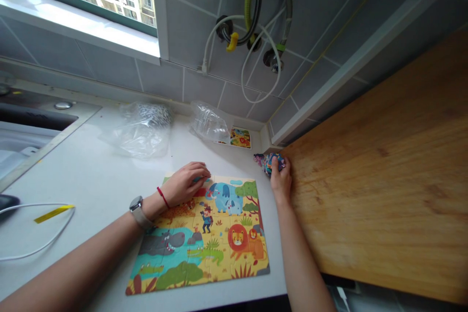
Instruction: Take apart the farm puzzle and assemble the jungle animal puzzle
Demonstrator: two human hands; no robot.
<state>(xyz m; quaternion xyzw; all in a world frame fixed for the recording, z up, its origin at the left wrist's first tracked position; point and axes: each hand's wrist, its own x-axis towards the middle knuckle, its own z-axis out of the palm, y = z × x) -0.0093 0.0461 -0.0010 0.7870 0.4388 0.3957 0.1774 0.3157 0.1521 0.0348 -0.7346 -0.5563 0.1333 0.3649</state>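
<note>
An animal jigsaw puzzle [215,239] lies assembled on the white counter, showing elephants, lions, a hippo and crocodiles. My left hand [185,183] rests over its upper left part, fingers bent and pressed together; what is under the fingertips, if anything, is hidden. Right of the puzzle's top corner, my right hand [281,175] is wrapped round a colorful bundle [266,162] whose details are too small to make out. Behind the puzzle a small picture card [240,138] lies partly beneath a clear plastic bag [209,122].
Another crumpled plastic bag [142,131] sits at the back of the counter [91,180]. A sink [32,122] is far left, with a white cable [69,224] nearer. A wooden board [380,190] stands right. Hoses [258,0] hang on the tiled wall.
</note>
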